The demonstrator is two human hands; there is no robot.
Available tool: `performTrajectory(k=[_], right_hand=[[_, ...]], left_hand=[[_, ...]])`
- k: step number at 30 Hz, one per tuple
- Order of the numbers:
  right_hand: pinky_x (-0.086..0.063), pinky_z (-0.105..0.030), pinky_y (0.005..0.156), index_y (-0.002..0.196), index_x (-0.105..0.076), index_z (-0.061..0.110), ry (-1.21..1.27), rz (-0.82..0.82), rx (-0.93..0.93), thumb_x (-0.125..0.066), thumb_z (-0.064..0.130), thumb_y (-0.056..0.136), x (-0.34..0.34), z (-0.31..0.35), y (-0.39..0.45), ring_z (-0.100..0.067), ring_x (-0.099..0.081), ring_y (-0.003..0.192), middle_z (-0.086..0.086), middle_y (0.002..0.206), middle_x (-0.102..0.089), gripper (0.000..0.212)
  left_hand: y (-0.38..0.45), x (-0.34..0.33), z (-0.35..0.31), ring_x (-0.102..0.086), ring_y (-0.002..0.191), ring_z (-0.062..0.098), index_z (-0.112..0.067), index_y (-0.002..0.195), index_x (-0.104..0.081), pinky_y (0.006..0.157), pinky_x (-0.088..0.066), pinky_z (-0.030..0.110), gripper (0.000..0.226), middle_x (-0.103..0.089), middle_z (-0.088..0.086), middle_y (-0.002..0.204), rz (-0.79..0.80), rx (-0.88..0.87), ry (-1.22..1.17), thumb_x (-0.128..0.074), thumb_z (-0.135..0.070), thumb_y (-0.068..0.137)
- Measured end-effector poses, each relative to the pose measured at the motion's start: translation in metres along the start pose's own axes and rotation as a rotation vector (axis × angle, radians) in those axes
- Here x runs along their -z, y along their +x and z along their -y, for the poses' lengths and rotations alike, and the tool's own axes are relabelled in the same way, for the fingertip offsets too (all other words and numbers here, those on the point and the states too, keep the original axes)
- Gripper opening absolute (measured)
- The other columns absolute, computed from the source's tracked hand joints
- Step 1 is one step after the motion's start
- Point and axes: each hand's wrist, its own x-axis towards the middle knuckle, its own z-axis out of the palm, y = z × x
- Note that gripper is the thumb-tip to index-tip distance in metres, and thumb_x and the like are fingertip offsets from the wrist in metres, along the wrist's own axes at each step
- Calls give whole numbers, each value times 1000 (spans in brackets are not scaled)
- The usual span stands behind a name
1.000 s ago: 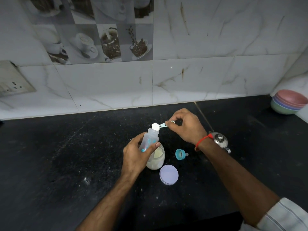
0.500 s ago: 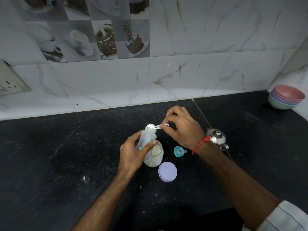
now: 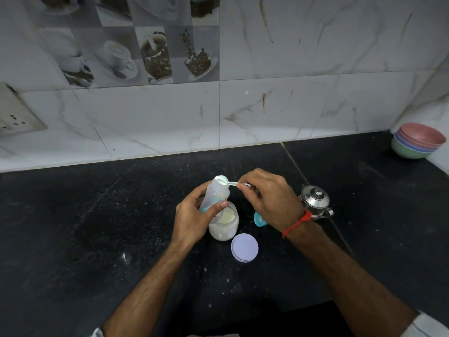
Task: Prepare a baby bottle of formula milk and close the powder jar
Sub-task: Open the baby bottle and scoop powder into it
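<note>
My left hand (image 3: pixel 194 218) grips a clear baby bottle (image 3: pixel 216 194) with blue markings, tilted over the open powder jar (image 3: pixel 224 224), which holds white powder. My right hand (image 3: pixel 269 199) pinches the handle of a small pale-blue scoop (image 3: pixel 230 183); its bowl sits at the bottle's open mouth with powder on it. The jar's lilac lid (image 3: pixel 244 247) lies flat on the black counter just in front of the jar. The bottle's blue teat cap (image 3: pixel 258 218) lies to the right of the jar, partly hidden by my right hand.
A small steel kettle (image 3: pixel 315 201) stands right behind my right wrist. A stack of coloured bowls (image 3: pixel 418 143) sits in the far right corner. The tiled wall (image 3: pixel 243 113) runs along the back, with a switch plate (image 3: pixel 14 113) at the left. White powder specks dot the counter (image 3: pixel 97 215).
The scoop's bowl has tipped down onto the bottle's mouth. Both hands, bottle and jar keep the same relation; the view has shifted slightly.
</note>
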Motion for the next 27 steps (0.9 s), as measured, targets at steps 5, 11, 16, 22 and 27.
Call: performTrajectory(k=[5, 11, 16, 22, 27], right_hand=[[-44, -19, 70, 100, -73, 7, 39, -47, 9, -64, 14, 99, -4, -3, -7, -3, -47, 75, -3, 86, -64, 12], [-36, -5, 75, 100, -73, 5, 37, -99, 25, -66, 9, 98, -5, -3, -15, 1, -42, 77, -3, 86, -63, 8], [-36, -4, 73, 100, -74, 5, 55, -129, 8, -69, 8, 97, -3, -4, -17, 0, -43, 73, -2, 84, -63, 7], [-38, -7, 72, 101, -74, 5, 47, -132, 6, -68, 9, 97, 0, -4, -19, -1, -46, 73, -2, 85, -64, 8], [-47, -20, 66, 100, -74, 4, 63, -172, 19, -67, 10, 97, 3, -3, -20, -13, -55, 69, -5, 84, -64, 9]], left_hand=[[0, -3, 3, -74, 108, 6, -31, 131, -68, 90, -64, 41, 68, -77, -12, 120, 19, -1, -59, -88, -43, 68], [-1, -7, 5, -73, 109, 3, -33, 130, -68, 90, -63, 32, 64, -76, -14, 120, 32, -7, -61, -89, -38, 70], [-2, -8, 4, -71, 107, -4, -38, 127, -66, 88, -61, 24, 59, -74, -19, 120, 47, -27, -50, -90, -27, 74], [-2, -10, 2, -71, 110, -3, -43, 126, -64, 88, -60, 21, 61, -73, -19, 122, 60, -47, -69, -87, -41, 69], [-4, -11, 1, -71, 109, -5, -45, 124, -63, 88, -60, 20, 60, -73, -27, 117, 68, -56, -75, -87, -39, 70]])
